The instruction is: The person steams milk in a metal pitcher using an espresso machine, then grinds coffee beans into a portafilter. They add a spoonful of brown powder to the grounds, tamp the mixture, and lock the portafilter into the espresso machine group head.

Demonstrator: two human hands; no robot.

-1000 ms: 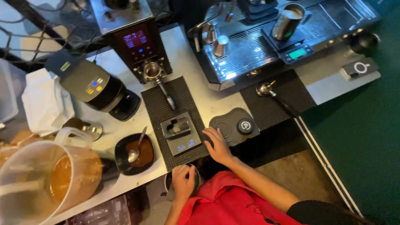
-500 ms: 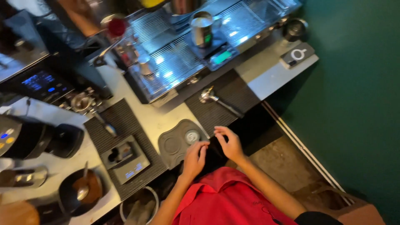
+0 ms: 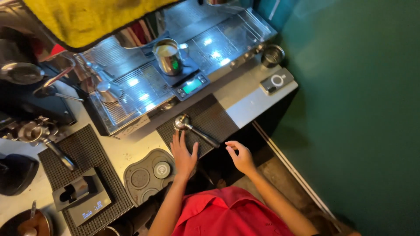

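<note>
Portafilter, steel basket up, black handle angled toward right hand.

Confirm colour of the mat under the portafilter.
Black, finely ribbed mat; head view. Portafilter lies on it.

A café's coffee bar: espresso machine, portafilter, milk jug on scale.
</note>
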